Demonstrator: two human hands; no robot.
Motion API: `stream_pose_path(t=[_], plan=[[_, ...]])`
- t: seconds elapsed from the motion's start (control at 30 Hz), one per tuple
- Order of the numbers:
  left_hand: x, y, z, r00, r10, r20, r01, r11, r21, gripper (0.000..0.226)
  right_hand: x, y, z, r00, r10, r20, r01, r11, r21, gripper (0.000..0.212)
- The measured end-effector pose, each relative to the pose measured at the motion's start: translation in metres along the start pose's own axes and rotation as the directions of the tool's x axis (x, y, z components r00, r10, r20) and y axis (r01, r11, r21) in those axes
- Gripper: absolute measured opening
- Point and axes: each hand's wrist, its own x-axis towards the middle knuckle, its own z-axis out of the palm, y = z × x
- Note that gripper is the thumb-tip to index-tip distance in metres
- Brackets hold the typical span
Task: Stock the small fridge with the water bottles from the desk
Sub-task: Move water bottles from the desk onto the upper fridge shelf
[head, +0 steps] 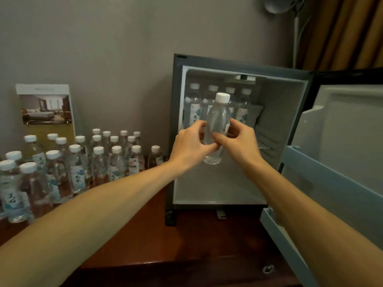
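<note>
Head view: small fridge [176, 125] sits on the table [186, 241], door [344, 129] swung wide open to the right, door shelf [331, 175] holds nothing visible. One bottle [219, 117] is up in the air right in front of the fridge opening, upright, white cap on top. Both hands on it: left hand [191, 145] wraps fingers round the left side at mid-body, right hand [241, 141] pinches the right side w/ thumb in front and fingers behind. Bottle base hangs free, touching no shelf.

Inside, a row of bottles [194, 104] stands at the back, upper level, approx four caps visible, packed to the left. Space to the right of that row and the fridge floor look free. Big group of bottles on the table [97, 160] at left, near a printed card [46, 108] leaning on the wall. Curtain [342, 30] top right.

Step, as I judge it: placing one bottle in the fridge, carry phase, not yet set down. Task looks early, since most of the stock is on the table.

Next move prob needs: push the bottle fwd into the opening, keep it upright, set it beside or in front of the back row w/o knocking those over, then let go w/ both hands. Clearance to the row looks tight.
</note>
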Motion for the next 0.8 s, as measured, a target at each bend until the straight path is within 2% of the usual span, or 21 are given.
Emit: stream_pose_path(t=[0.1,0.23,0.33,0.4,0.47,0.57,0.8], plan=[[0.020,0.009,0.025,1.000,0.004,0.024,-0.004,1.000,0.015,0.059,0.011,0.010,-0.007,0.994,0.010,-0.110,-0.023,0.993,-0.119,0.036],[0.045,0.024,0.058,0.999,-0.017,0.048,0.016,1.000,0.008,0.045,0.029,0.023,-0.015,0.956,0.036,-0.291,-0.097,0.976,-0.195,0.054],[0.056,0.027,0.084,0.995,-0.057,0.087,0.060,0.998,-0.028,0.036,0.045,0.033,-0.024,0.923,0.112,-0.369,-0.207,0.951,-0.229,0.069],[0.064,0.026,0.101,0.994,-0.077,0.079,0.081,0.996,-0.039,0.043,0.055,0.042,-0.030,0.911,0.117,-0.394,-0.225,0.945,-0.239,0.072],[0.074,0.023,0.114,0.994,-0.091,0.061,0.092,0.996,-0.014,0.048,0.066,0.050,-0.033,0.903,0.112,-0.414,-0.230,0.941,-0.247,0.074],[0.088,0.023,0.129,0.991,-0.114,0.065,0.114,0.994,0.004,0.038,0.079,0.062,-0.036,0.879,0.112,-0.463,-0.254,0.932,-0.258,0.072],[0.107,0.011,0.156,0.997,-0.045,0.066,0.043,0.999,0.031,0.022,0.109,0.083,-0.033,0.819,0.129,-0.559,-0.341,0.893,-0.294,0.057]])
